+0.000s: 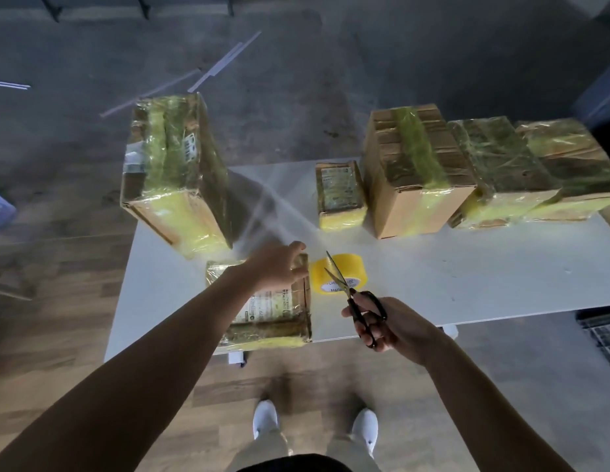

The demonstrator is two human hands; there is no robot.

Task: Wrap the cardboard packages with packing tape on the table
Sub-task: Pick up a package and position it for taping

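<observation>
A flat cardboard package [269, 321] wrapped in yellowish tape lies at the front edge of the white table [467, 274]. My left hand [279, 267] rests on its far end with the fingers curled over the package's edge. A yellow tape roll [337, 272] lies right beside the package. My right hand [385, 321] grips black-handled scissors [351, 291], their blades open and pointing up-left over the roll.
A large taped box [176, 172] stands at the table's back left. A small taped package [339, 195] and three bigger taped boxes [416, 172] line the back right. Wooden floor and my white shoes [266, 419] lie below the table edge.
</observation>
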